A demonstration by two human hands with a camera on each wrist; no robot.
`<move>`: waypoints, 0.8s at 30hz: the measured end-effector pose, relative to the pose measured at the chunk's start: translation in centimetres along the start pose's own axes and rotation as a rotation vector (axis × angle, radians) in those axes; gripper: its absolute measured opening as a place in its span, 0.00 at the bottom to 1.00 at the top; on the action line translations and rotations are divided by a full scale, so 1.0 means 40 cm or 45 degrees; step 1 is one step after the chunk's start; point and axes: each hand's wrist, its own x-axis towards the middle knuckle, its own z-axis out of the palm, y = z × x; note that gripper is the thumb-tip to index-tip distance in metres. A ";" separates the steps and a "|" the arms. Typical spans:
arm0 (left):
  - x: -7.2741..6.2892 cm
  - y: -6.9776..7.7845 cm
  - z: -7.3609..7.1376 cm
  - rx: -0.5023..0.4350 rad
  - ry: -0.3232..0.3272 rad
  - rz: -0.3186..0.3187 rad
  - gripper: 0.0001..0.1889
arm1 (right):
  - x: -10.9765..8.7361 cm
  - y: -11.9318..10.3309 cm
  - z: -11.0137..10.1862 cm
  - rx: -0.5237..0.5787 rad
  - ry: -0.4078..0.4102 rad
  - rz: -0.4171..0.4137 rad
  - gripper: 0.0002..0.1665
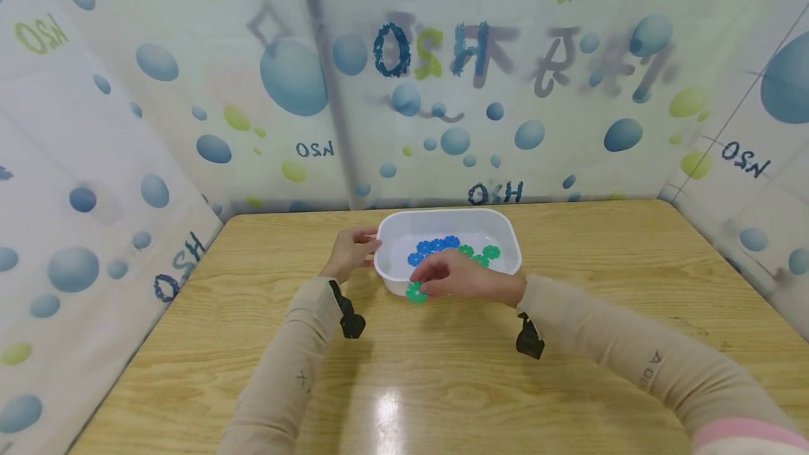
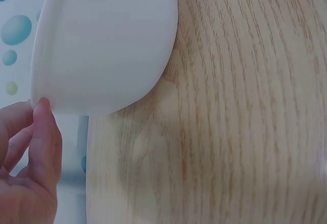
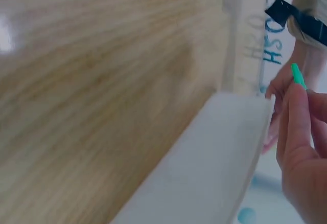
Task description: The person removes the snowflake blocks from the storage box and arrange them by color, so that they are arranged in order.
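Observation:
A white plastic basin [image 1: 404,274] stands toward the back of the wooden table. My left hand [image 1: 350,253] is at its left end; in the left wrist view the thumb and fingers [image 2: 45,119] pinch its rim. Over the basin's near rim, my right hand [image 1: 458,274] pinches a green snowflake disc [image 1: 416,292] between thumb and fingertips. That disc [image 3: 298,75] shows edge-on in the right wrist view. Inside the basin lie several blue snowflake discs [image 1: 437,245], with several green ones [image 1: 491,252] to their right. The right hand hides part of the pile.
The wood-grain tabletop [image 1: 404,371] spreads in front of the basin and to both sides. A patterned sheet [image 1: 404,125] with blue and green drops hangs close behind the table, and similar sheets [image 1: 114,230] stand at the sides. Each wrist wears a black strap [image 1: 349,311].

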 end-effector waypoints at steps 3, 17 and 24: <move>0.000 -0.001 0.001 -0.002 0.001 0.011 0.18 | 0.002 0.006 0.026 0.025 -0.038 -0.026 0.12; -0.004 0.000 0.000 0.007 0.016 -0.018 0.17 | 0.031 0.066 0.108 -0.057 -0.107 -0.076 0.12; -0.001 0.003 -0.001 -0.002 -0.003 -0.001 0.18 | 0.061 0.097 0.127 -0.179 -0.018 -0.100 0.10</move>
